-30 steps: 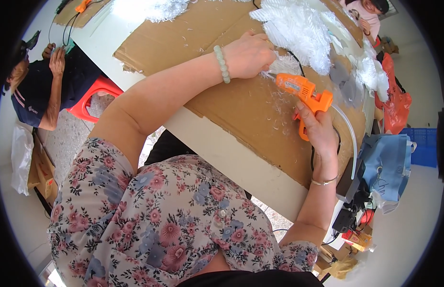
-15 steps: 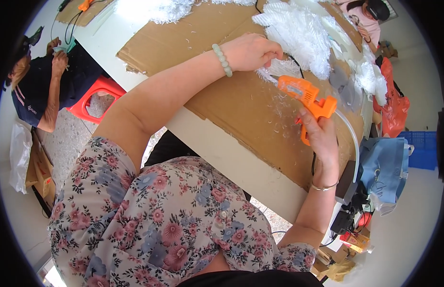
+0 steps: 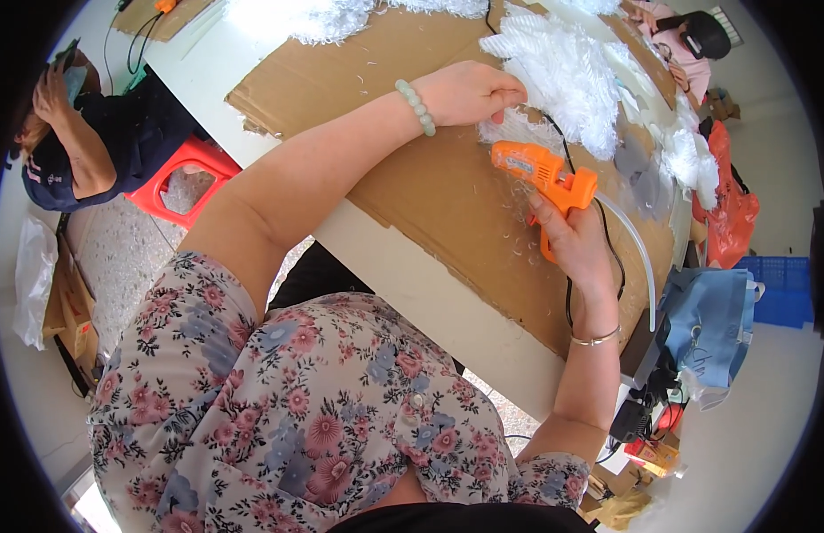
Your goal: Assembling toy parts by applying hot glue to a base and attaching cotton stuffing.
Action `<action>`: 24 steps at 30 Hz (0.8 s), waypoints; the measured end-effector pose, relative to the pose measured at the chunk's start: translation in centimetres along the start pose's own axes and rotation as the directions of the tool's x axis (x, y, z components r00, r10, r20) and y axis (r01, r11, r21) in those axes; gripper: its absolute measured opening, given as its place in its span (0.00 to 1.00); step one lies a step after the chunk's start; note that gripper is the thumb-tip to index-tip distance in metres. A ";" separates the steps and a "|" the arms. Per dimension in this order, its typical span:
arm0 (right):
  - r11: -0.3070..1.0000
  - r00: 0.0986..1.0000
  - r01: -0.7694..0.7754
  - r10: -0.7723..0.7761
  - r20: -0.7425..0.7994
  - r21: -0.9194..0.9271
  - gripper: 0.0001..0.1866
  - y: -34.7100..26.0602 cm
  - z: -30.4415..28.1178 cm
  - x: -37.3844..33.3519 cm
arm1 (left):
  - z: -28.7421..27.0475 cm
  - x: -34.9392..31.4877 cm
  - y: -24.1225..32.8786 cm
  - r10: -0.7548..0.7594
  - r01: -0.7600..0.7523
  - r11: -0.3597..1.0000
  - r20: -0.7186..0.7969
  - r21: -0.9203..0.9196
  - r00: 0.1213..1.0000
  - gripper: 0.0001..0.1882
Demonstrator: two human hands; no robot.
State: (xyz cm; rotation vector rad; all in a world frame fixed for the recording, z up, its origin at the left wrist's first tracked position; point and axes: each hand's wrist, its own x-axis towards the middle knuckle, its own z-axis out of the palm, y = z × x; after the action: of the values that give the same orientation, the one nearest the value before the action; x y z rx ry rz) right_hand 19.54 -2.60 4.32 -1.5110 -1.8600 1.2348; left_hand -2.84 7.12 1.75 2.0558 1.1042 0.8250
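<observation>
Where the white table (image 3: 403, 266) spreads across my remote view, a brown cardboard sheet (image 3: 430, 195) covers much of its near side, one ragged edge toward the wearer. On and beyond that sheet I see a heap of white feathery material (image 3: 563, 71), and past the table's right edge a blue bag (image 3: 709, 320) carrying dark script-like lettering, bent and partly folded from my angle.

Nearer the middle, an orange glue gun (image 3: 527, 164) is held above the cardboard, its nozzle pointing left. I have the right hand (image 3: 579, 244) closed around its handle from behind, thumb along the near side; the fingers beyond the grip are mostly hidden from me. The left hand (image 3: 474, 91) is curled, the thumb and forefinger close together at the tips, just above and left of the nozzle; whether they pinch anything I cannot tell.

A smaller white feathery piece (image 3: 523, 131) lies just beneath those fingertips, beside the gun's barrel. From the gun's rear a translucent glue stick (image 3: 645, 262) curves toward the wearer. Smallest of all, a pale label sits on the barrel, its print too tiny for me to read.
</observation>
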 end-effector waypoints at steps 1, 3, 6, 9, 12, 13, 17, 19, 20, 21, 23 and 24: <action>0.999 1.000 -0.014 0.014 -0.005 -0.051 0.11 -0.2 0.2 0.0 | 0.0 0.0 0.1 -0.033 0.032 0.999 0.022 0.024 0.999 0.16; 0.995 0.998 0.034 -0.038 -0.043 -0.091 0.11 -0.2 0.5 0.1 | -0.1 -0.1 0.4 -0.044 0.044 0.999 0.023 0.027 0.999 0.16; 0.987 0.991 0.079 -0.093 -0.099 -0.143 0.10 0.3 0.6 0.2 | -0.2 -0.1 0.2 -0.043 0.042 0.999 0.019 0.030 0.999 0.17; 0.994 0.990 0.056 -0.067 -0.125 -0.089 0.11 1.3 0.1 0.2 | -0.1 -0.1 0.1 -0.018 0.018 0.999 0.011 0.035 1.000 0.17; 1.000 0.991 -0.003 -0.001 -0.136 -0.030 0.11 1.2 -0.3 0.0 | -0.1 0.0 0.2 -0.026 0.025 0.999 0.021 0.046 0.999 0.17; 0.998 0.989 -0.045 0.039 -0.144 -0.037 0.11 1.1 -0.5 0.0 | -0.1 0.1 0.3 -0.043 0.042 0.998 0.035 0.051 0.998 0.17; 1.000 0.990 -0.008 0.006 -0.140 -0.014 0.11 1.1 -0.7 -0.3 | -0.3 0.0 -0.2 -0.015 0.013 0.998 -0.037 -0.068 0.999 0.15; 0.998 0.986 0.061 -0.062 -0.152 -0.011 0.11 0.9 -0.2 -0.2 | -0.5 0.2 -0.8 0.050 -0.097 0.980 -0.255 -0.175 0.966 0.14; 0.998 0.986 0.062 -0.063 -0.152 -0.013 0.11 0.8 0.0 -0.2 | -0.8 0.3 -1.0 0.051 -0.098 0.979 -0.257 -0.177 0.965 0.14; 0.993 0.984 0.105 -0.111 -0.141 -0.043 0.11 0.7 0.4 -0.1 | -1.2 0.3 -1.2 0.044 -0.080 0.992 -0.339 -0.095 0.940 0.14; 0.986 0.979 0.150 -0.159 -0.126 -0.074 0.11 -0.1 1.2 0.1 | -1.8 0.0 -1.4 0.042 -0.053 0.998 -0.422 -0.014 0.905 0.13; 0.964 0.982 0.129 -0.158 -0.107 -0.234 0.11 -0.9 1.5 0.3 | -2.3 -0.2 -1.5 -0.012 0.046 0.996 -0.397 0.075 0.918 0.12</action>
State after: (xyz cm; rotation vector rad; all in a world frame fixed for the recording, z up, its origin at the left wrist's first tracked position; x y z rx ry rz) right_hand 17.79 -2.91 4.25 -1.4981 -2.0405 0.8666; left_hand -5.33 8.14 1.91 1.9816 1.4013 1.2382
